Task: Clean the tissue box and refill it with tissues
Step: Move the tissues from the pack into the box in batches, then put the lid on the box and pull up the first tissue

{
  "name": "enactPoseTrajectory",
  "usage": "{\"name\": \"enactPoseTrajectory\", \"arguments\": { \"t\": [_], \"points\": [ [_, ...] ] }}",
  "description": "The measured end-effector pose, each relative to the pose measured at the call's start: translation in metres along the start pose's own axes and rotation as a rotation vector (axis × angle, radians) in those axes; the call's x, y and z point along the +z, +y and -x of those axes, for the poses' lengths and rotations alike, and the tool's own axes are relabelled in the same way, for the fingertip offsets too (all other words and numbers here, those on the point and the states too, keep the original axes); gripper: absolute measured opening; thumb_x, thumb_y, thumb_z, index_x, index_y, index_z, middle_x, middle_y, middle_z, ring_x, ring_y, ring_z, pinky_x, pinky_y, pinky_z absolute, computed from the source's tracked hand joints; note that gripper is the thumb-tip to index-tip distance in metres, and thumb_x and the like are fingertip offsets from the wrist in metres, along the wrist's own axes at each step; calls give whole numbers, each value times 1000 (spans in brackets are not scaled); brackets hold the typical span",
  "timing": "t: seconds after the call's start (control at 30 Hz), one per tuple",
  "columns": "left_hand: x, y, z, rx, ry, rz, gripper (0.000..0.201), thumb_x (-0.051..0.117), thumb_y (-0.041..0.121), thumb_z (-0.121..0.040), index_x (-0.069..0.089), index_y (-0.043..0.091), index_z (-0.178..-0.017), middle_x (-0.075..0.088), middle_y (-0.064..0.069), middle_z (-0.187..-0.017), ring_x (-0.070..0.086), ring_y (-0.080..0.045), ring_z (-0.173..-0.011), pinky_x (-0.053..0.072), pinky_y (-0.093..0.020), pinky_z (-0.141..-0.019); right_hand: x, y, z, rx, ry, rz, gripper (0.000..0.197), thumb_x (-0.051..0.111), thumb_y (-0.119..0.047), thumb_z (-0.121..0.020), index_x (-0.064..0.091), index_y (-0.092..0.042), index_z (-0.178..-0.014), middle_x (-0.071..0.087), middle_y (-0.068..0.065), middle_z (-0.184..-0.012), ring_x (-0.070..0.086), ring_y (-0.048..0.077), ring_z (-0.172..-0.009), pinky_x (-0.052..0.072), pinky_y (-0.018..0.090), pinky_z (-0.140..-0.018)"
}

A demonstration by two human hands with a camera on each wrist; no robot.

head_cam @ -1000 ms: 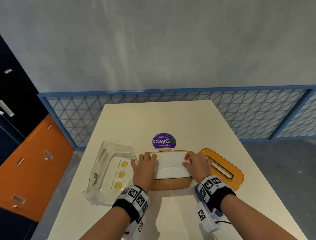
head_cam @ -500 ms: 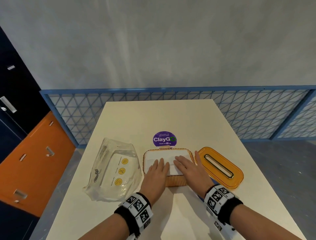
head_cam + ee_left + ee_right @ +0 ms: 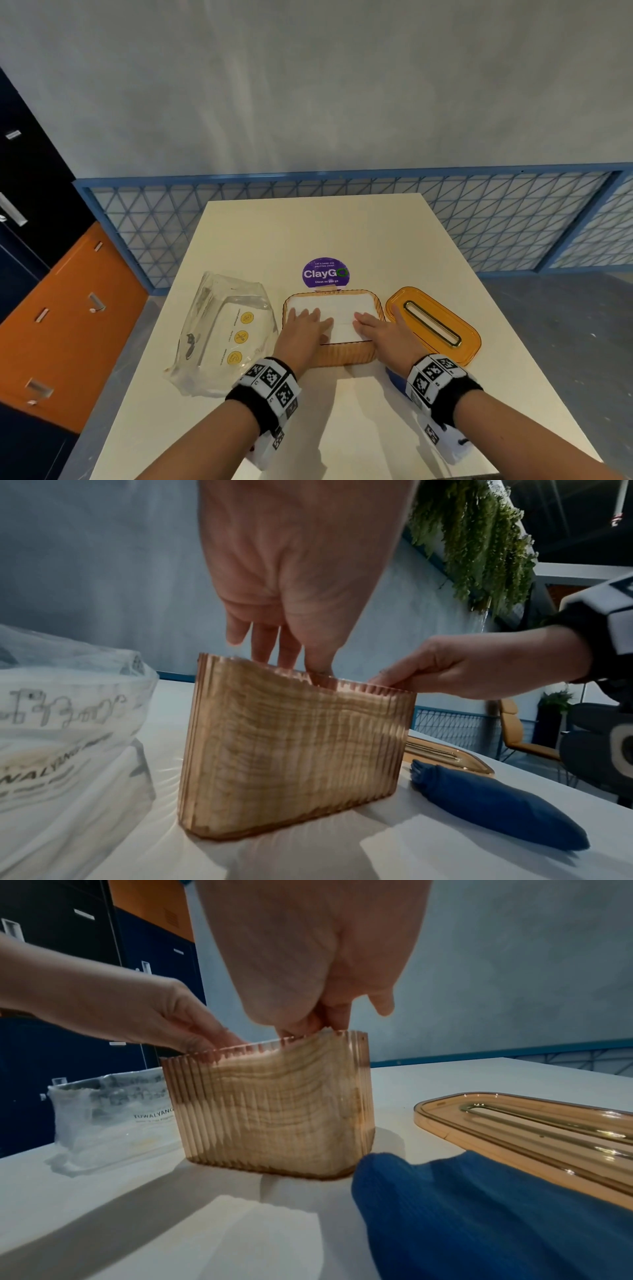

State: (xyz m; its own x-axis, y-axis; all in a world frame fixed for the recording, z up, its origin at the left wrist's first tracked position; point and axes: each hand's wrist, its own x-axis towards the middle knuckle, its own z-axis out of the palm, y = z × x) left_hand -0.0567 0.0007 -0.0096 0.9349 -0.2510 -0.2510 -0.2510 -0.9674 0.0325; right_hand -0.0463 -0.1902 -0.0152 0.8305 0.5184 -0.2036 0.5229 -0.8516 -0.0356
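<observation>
Tissues in box lie under flat left hand and right hand.

cream table with a round purple "claygo" sticker near centre. blue lattice railing from 10 to 2 o'clock, grey wall behind. orange cabinet and dark lockers at 9 o'clock. hanging greenery in the left wrist view.
</observation>
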Motion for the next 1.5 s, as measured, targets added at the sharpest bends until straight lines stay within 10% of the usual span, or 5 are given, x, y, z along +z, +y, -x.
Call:
{"name": "enactPoseTrajectory", "arguments": {
  "t": [0.17, 0.5, 0.8, 1.17, 1.5],
  "points": [
    [-4, -2, 7, 16, -49, 98, 50, 33, 14, -102, 22, 23, -150, 14, -5, -159, 15, -24, -147, 29, -36, -113, -4, 0, -5, 54, -47, -74, 46, 37, -17, -101, 31, -28, -145, 20, -7, -158, 25, 15, -145, -6, 55, -116],
    [-7, 3, 3, -25, -36, 105, 48, 38, 22, -101, 27, 27, -148, 29, -7, -153, 36, -23, -136, 41, -35, -104, -33, 4, -17, 76, -108, -82, 34, 47, -18, -96, 56, -28, -128, 39, -9, -150, 36, 18, -139, 4, 55, -116],
    [12, 2, -2, -58, 2, 132, 56, 34, 7, -101, 19, 30, -150, 15, -4, -159, 18, -22, -147, 36, -33, -111, 6, 46, 22, 284, 499, -446, 38, 49, -20, -96, 51, -12, -133, 54, 8, -136, 50, 21, -125, 36, 29, -106],
    [18, 1, -6, -59, 53, 163, 50, 33, 15, -103, 25, 36, -147, 20, -6, -157, 25, -23, -143, 38, -34, -106, 51, 123, 8, 740, -143, -222, 112, 67, -66, -67, 3, -25, -150, 21, 14, -152, 24, 35, -140, 28, 55, -111],
    [16, 3, -3, -80, 47, 226, 47, 31, 19, -103, 28, 36, -146, 19, -3, -158, 22, -21, -145, 35, -33, -109, 43, 135, -13, 692, -231, -230, 126, 74, -60, -61, -10, -25, -149, 25, 20, -145, 29, 39, -134, 36, 54, -107]
  ]
}}
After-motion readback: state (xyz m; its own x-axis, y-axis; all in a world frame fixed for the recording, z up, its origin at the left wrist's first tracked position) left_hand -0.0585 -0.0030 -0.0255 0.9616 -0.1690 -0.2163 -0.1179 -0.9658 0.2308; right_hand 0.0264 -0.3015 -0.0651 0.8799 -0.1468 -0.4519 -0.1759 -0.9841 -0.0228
